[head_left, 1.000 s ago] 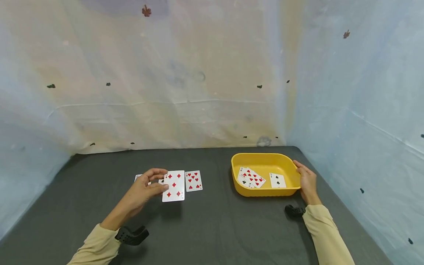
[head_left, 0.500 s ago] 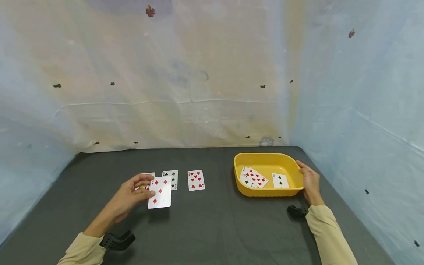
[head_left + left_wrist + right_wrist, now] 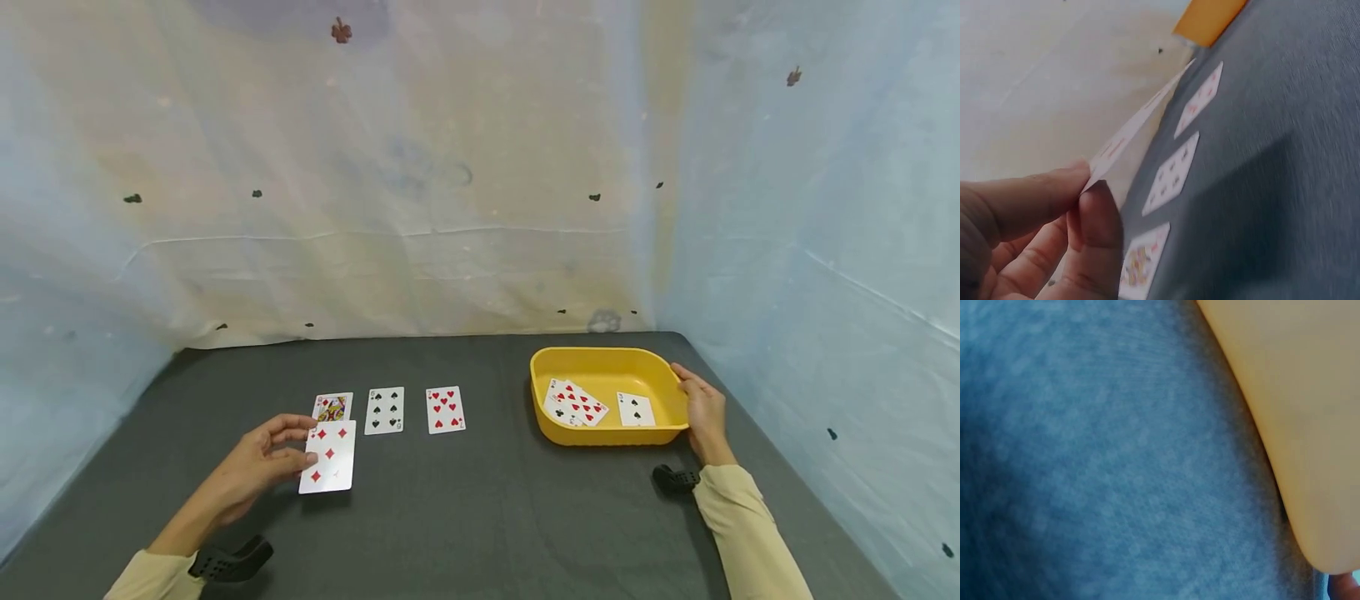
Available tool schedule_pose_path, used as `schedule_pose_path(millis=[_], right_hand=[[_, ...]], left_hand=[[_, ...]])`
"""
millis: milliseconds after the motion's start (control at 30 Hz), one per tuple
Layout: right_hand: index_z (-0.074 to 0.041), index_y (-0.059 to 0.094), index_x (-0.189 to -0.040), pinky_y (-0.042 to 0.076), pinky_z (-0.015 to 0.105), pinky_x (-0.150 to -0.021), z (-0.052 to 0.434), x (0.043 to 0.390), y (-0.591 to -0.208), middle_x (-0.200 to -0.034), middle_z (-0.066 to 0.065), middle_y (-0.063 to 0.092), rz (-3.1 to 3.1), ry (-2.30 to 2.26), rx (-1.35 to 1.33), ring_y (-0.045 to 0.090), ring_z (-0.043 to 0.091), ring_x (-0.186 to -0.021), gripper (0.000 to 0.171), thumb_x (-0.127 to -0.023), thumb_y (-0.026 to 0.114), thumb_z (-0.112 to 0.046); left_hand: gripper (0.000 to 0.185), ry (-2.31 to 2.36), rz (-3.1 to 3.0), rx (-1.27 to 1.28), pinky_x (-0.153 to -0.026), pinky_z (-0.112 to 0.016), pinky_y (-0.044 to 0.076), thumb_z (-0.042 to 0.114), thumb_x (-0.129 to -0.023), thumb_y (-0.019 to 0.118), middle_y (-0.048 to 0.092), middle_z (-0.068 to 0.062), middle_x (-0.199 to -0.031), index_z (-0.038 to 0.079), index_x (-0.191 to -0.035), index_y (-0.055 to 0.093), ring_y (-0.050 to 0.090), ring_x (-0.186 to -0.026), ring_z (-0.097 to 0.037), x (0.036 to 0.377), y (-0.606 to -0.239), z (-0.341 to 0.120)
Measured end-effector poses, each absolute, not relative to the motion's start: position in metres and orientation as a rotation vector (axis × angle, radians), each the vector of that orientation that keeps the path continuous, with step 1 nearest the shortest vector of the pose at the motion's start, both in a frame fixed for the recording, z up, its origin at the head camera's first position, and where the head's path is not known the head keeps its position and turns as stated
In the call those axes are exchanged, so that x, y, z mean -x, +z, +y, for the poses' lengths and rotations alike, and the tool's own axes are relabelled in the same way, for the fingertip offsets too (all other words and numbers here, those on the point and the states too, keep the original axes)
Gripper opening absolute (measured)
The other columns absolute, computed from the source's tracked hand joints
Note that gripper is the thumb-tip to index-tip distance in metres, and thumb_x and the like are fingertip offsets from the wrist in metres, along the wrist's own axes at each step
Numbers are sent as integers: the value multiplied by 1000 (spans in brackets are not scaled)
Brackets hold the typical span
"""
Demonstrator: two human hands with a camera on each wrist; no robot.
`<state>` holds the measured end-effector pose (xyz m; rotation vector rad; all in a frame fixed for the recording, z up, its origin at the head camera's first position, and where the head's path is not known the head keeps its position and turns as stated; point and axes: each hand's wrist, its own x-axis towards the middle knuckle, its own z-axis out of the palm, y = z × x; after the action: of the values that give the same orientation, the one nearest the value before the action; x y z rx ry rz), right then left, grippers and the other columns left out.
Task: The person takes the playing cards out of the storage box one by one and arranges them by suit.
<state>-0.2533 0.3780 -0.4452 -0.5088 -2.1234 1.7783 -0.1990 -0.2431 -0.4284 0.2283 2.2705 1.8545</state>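
Observation:
My left hand [image 3: 258, 462] pinches a diamonds playing card [image 3: 329, 457] between thumb and fingers, face up and raised over the dark table, with a shadow beneath it. Edge-on, the same diamonds playing card [image 3: 1125, 140] shows thin in the left wrist view. Just behind it lies a face card [image 3: 332, 406], its lower part overlapped by the held card in the head view. A spades card [image 3: 385, 410] and a hearts card [image 3: 446, 409] lie to its right. My right hand [image 3: 703, 417] grips the right end of a yellow tray [image 3: 600, 436]; its thumb is hidden in the head view.
Inside the tray, overlapping hearts and clubs cards [image 3: 576, 404] lie to the left, and another spades card [image 3: 636, 409] to the right. A dark cloth covers the table [image 3: 465, 517]. Pale fabric walls [image 3: 450, 167] stand behind and beside it.
The left hand has moved left and toward me with the diamonds card, uncovering the spades card and part of the face card. The right hand stays at the tray.

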Motion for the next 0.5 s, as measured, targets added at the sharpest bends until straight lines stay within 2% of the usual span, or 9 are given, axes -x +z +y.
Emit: schedule_pose_path(millis=[233, 500], right_hand=[[-4, 47, -143, 46, 13, -83, 380, 253, -446, -149, 13, 40, -2123, 1791, 500, 43, 23, -131, 42, -103, 38, -16], [-6, 46, -144, 43, 21, -94, 379, 252, -445, -150, 11, 38, -2116, 1812, 547, 40, 23, -133, 43, -103, 38, -17]], left_hand=[[65, 1786, 2241, -164, -74, -40, 55, 6, -84, 74, 52, -20, -115, -9, -134, 36, 62, -90, -23, 199, -434, -256], [63, 1733, 2218, -133, -73, -40, 55, 5, -84, 75, 55, -16, -111, -11, -132, 38, 64, -87, -26, 193, -439, -261]])
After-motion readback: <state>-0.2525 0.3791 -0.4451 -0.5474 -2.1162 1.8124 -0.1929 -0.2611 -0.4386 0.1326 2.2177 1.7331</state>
